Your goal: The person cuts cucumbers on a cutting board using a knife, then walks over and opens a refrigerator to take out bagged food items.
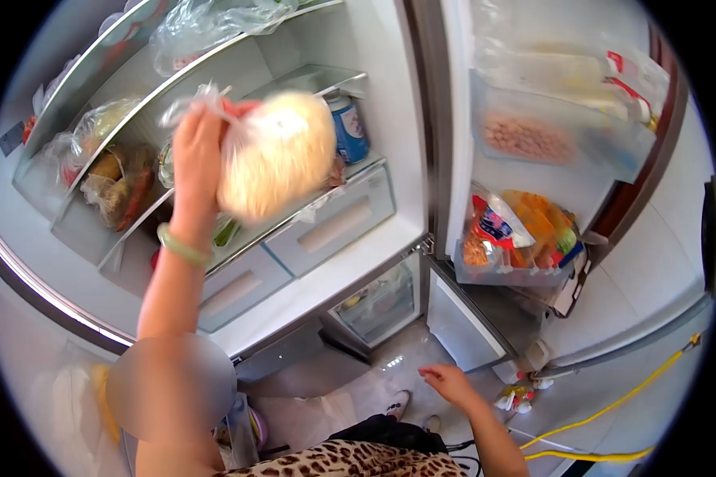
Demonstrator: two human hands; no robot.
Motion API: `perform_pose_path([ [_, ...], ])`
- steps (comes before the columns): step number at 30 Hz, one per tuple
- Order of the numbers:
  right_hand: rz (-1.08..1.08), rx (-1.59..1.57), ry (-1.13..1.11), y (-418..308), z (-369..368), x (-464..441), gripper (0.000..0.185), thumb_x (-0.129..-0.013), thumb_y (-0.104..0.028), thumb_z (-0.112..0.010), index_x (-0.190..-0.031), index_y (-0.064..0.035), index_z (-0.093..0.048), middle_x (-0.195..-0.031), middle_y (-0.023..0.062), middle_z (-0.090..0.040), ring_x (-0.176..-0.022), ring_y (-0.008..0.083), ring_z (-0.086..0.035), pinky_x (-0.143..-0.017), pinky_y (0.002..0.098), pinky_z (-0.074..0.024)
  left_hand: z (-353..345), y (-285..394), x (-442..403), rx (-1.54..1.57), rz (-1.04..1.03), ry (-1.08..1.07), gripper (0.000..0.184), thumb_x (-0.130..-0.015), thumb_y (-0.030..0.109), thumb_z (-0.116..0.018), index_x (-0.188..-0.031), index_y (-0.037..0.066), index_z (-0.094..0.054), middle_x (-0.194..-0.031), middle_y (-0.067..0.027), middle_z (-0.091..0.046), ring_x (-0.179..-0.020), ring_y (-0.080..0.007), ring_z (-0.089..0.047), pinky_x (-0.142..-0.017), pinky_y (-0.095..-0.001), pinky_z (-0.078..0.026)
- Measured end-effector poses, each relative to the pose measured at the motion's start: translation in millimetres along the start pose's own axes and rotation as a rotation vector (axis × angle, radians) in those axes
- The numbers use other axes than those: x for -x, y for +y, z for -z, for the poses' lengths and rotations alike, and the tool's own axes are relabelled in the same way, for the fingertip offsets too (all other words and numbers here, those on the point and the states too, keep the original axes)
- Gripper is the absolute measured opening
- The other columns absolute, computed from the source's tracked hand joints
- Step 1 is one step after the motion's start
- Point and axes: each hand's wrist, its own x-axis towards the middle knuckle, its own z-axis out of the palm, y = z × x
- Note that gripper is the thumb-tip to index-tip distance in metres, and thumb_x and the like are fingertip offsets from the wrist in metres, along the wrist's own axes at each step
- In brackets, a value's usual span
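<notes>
My left hand (198, 147) is raised in front of the open fridge and closed round the gathered neck of a clear plastic bag (282, 155). Pale yellow food fills the bag; motion blur hides its exact kind. Something red shows beside my fingers at the bag's neck. A green bangle (183, 246) circles my left wrist. Just behind the bag stands a blue can (348, 131) on a fridge shelf. Low on the right, my right hand (451, 385) hangs near the lower fridge door, holding nothing, with its fingers loosely apart.
Bagged food (119, 187) sits on the left shelves. The open fridge door (461, 143) carries bins of packets (517, 230) and pinkish round items (529, 139). Below, a lower door (461, 322) stands open. A yellow cable (612, 405) runs along the right.
</notes>
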Motion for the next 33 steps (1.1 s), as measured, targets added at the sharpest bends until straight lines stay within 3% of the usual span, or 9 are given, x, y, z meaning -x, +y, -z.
perform_pose_path([
  [5,0.071,-1.123,-0.212,-110,29,19,0.067,-0.095,-0.037,-0.060,-0.150,-0.0135,-0.028,-0.143,0.0119,-0.048,-0.127,0.0259,-0.051,-0.102,0.0439,-0.0440,-86,1,140,0.045,0.205,-0.127,0.023,-0.102,0.015,-0.042,-0.091,0.000,-0.054,-0.100,-0.0197,-0.069,-0.091,-0.0195,-0.064,-0.082,-0.0315,-0.052],
  [10,0.218,-1.615,-0.307,-129,36,46,0.064,-0.098,-0.041,-0.052,-0.149,-0.0131,-0.027,-0.146,0.0106,-0.042,-0.130,0.0288,-0.048,-0.102,0.0492,-0.0456,-147,-8,246,-0.136,0.125,-0.281,0.024,-0.101,0.013,-0.048,-0.086,-0.002,-0.060,-0.100,-0.0187,-0.071,-0.089,-0.0220,-0.067,-0.081,-0.0308,-0.051],
  [14,0.098,-1.462,-0.101,-109,32,75,0.059,-0.098,-0.040,-0.053,-0.146,-0.0122,-0.032,-0.142,0.0091,-0.046,-0.127,0.0267,-0.051,-0.100,0.0484,-0.0477,-160,2,281,-0.250,0.141,-0.301,0.023,-0.100,0.011,-0.050,-0.087,-0.003,-0.064,-0.100,-0.0173,-0.071,-0.090,-0.0245,-0.069,-0.082,-0.0298,-0.051],
  [15,0.075,-1.449,-0.075,-106,30,79,0.061,-0.096,-0.042,-0.055,-0.145,-0.0114,-0.034,-0.141,0.0090,-0.047,-0.127,0.0268,-0.051,-0.102,0.0490,-0.0456,-144,-6,287,-0.165,0.271,-0.447,0.026,-0.095,0.020,-0.060,-0.110,-0.001,-0.063,-0.122,-0.0188,-0.063,-0.115,-0.0265,-0.060,-0.095,-0.0354,-0.046],
  [18,0.047,-1.422,-0.011,-97,29,83,0.065,-0.092,-0.045,-0.059,-0.143,-0.0097,-0.038,-0.140,0.0088,-0.050,-0.127,0.0269,-0.051,-0.105,0.0501,-0.0417,-138,-8,288,0.218,0.434,-0.414,0.064,-0.087,0.030,-0.071,-0.140,0.005,-0.044,-0.146,-0.0170,-0.043,-0.139,-0.0269,-0.037,-0.109,-0.0432,-0.032],
  [19,0.051,-1.428,0.005,-91,30,82,0.066,-0.092,-0.044,-0.060,-0.143,-0.0095,-0.038,-0.139,0.0088,-0.051,-0.127,0.0267,-0.051,-0.105,0.0499,-0.0419,-124,-13,285,0.367,0.594,-0.495,0.098,-0.079,0.037,-0.078,-0.154,0.012,-0.020,-0.157,-0.0137,-0.024,-0.146,-0.0267,-0.020,-0.115,-0.0478,-0.020],
  [23,0.106,-1.380,-0.017,-84,37,76,0.069,-0.089,-0.040,-0.065,-0.143,-0.0081,-0.037,-0.139,0.0085,-0.051,-0.126,0.0260,-0.051,-0.105,0.0484,-0.0418,-108,-37,308,0.575,1.123,-0.393,0.095,-0.080,0.031,-0.079,-0.153,0.011,-0.022,-0.152,-0.0143,-0.033,-0.139,-0.0259,-0.035,-0.111,-0.0449,-0.033],
  [27,0.095,-1.232,0.036,-98,43,68,0.073,-0.085,-0.034,-0.070,-0.144,-0.0067,-0.036,-0.139,0.0095,-0.050,-0.127,0.0252,-0.050,-0.105,0.0458,-0.0405,-117,-39,317,0.723,1.199,-0.386,0.085,-0.081,0.019,-0.079,-0.148,0.006,-0.029,-0.140,-0.0111,-0.047,-0.128,-0.0217,-0.047,-0.106,-0.0346,-0.040],
  [33,0.017,-1.093,0.045,-109,45,55,0.078,-0.083,-0.031,-0.072,-0.145,-0.0047,-0.033,-0.140,0.0112,-0.048,-0.128,0.0251,-0.049,-0.105,0.0443,-0.0402,-117,-58,329,0.654,1.147,-0.233,0.084,-0.077,0.012,-0.082,-0.144,0.001,-0.032,-0.135,-0.0113,-0.050,-0.125,-0.0216,-0.050,-0.105,-0.0359,-0.042],
])
